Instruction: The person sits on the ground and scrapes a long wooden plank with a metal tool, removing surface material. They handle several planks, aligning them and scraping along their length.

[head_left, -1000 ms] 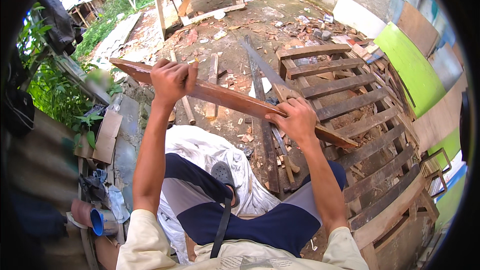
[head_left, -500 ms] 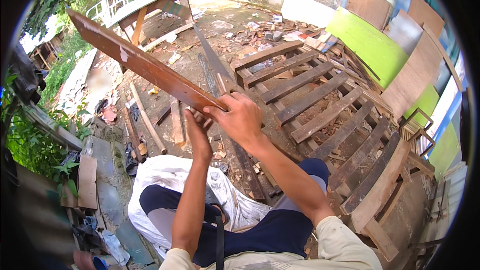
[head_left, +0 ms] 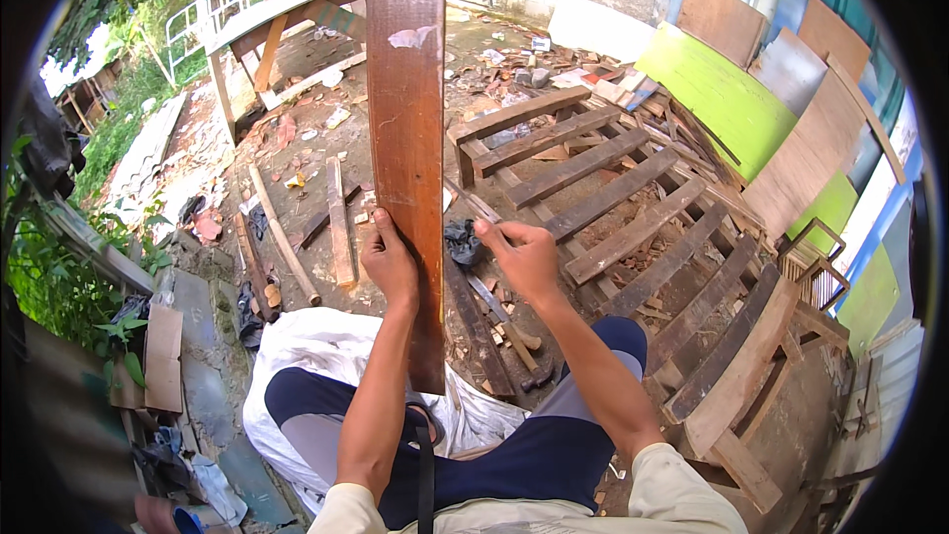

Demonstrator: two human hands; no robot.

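Observation:
My left hand is closed on the edge of a long reddish-brown plank, thumb on its face. The plank stands nearly upright before me, its lower end over the white cloth between my legs and a pale scraped patch near its top. To its right, apart from it, my right hand is closed, thumb and index finger together; a thin strip shows by the fingertips, but I cannot make out whether it is held. Below lies a hammer among wood scraps, beside a black plastic bag.
A slatted wooden pallet fills the ground to the right. Green and brown boards lean at the far right. A table stands at the back left. Loose sticks and rubble litter the ground; a concrete ledge runs along the left.
The plank has swung from a leftward slant to nearly upright, its broad face now toward me. My right hand has let go of it and moved right; my left hand now grips its edge.

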